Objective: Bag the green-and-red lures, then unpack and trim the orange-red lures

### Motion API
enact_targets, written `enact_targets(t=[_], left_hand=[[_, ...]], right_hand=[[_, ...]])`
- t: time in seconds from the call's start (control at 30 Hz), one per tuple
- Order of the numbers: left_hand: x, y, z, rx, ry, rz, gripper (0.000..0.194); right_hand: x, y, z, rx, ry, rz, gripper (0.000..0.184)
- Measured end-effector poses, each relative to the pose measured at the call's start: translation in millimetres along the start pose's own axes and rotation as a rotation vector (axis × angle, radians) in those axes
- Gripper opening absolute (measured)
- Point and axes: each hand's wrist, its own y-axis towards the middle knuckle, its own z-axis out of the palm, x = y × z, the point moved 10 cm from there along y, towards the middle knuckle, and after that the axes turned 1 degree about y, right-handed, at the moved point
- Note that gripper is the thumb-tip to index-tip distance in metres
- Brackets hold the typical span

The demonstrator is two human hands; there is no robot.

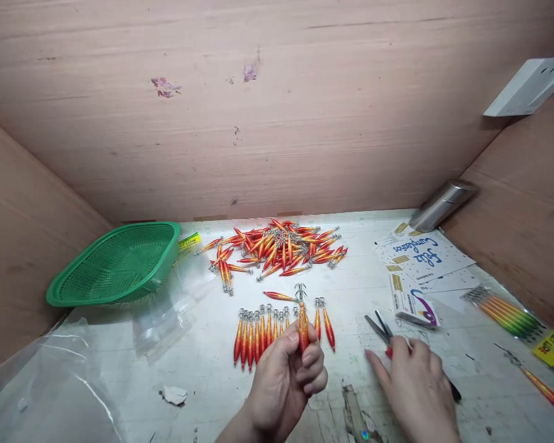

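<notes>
Both hands sit at the bottom edge, closest to the lens. Left hand point(284, 384) holds one orange-red squid jig point(303, 326) upright, grip pressed around its lower body, hook crown up, probably so the hook end stays clear of the fingers and easy to look at. Right hand point(415, 384) lies palm down on the bench point(212, 363), fingers loosely spread over the red handles of scissors point(383, 332); blades point away. Whether it actually clamps the handles I cannot tell.

Just beyond the left hand is a neat row of jigs point(263, 335), hooks all away, about ten side by side plus two more to the right; one loose jig point(279, 296) lies crosswise above the row. The lined-up layout reads as sorted stock. Behind it, a loose heap of jigs point(281, 246), several dozen, too tangled to count.

One green mesh basket point(115, 264) far left, tilted. Clear plastic bags point(166, 314) beside it, at least two. Right side: one small box point(413, 304), printed cards point(420, 255), one pack of green-yellow jigs point(512, 314), one metal cylinder point(441, 204) leaning against the wall.
</notes>
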Motion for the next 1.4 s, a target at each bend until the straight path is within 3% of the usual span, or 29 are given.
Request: enact_targets(t=[0.13, 0.27, 0.33, 0.4, 0.53, 0.57, 0.63, 0.73, 0.83, 1.2, 1.4], left_hand=[[2.9, -3.3, 5.5, 0.006, -0.022, -0.036, 0.034], [2.3, -4.5, 4.6, -0.001, 0.029, -0.010, 0.039], [0.8, -4.6, 2.2, -0.013, 0.062, 0.020, 0.039], [0.0, -4.4, 0.5, -0.022, 0.083, 0.038, 0.039], [-1.2, -3.2, 0.9, -0.032, 0.122, 0.055, 0.041], [-2.2, -3.0, 1.1, -0.037, 0.136, 0.063, 0.041], [-4.4, -3.1, 1.1, -0.044, 0.167, 0.084, 0.041], [-5.8, -3.8, 2.0, -0.030, 0.211, 0.102, 0.040], [-5.1, -4.7, 2.7, -0.010, 0.241, 0.106, 0.040], [-6.4, -6.6, 11.1, 0.071, 0.296, 0.163, 0.037], [-3.6, -6.6, 10.0, 0.087, 0.328, 0.217, 0.033]], right_hand=[[-19.0, -20.2, 6.0, -0.088, -0.199, -0.040, 0.040], [-31.7, -22.6, 15.5, -0.082, -0.152, 0.020, 0.033], [-35.4, -17.8, 14.5, -0.028, 0.079, 0.057, 0.032], [-28.6, -12.3, 8.4, 0.061, 0.461, 0.074, 0.031], [30.9, -12.2, -11.6, 0.399, 1.141, 0.026, 0.023], [46.7, -13.7, -19.5, 0.446, 1.228, 0.017, 0.021], [67.4, -13.9, -36.7, 0.414, 1.321, 0.019, 0.019], [78.5, -11.8, -57.9, 0.222, 1.349, 0.025, 0.019], [84.7, -11.3, -65.6, 0.139, 1.305, -0.010, 0.013], [89.6, -11.9, -76.9, 0.029, 1.203, -0.123, 0.013], [93.4, -12.9, -73.3, 0.056, 1.221, -0.144, 0.013]])
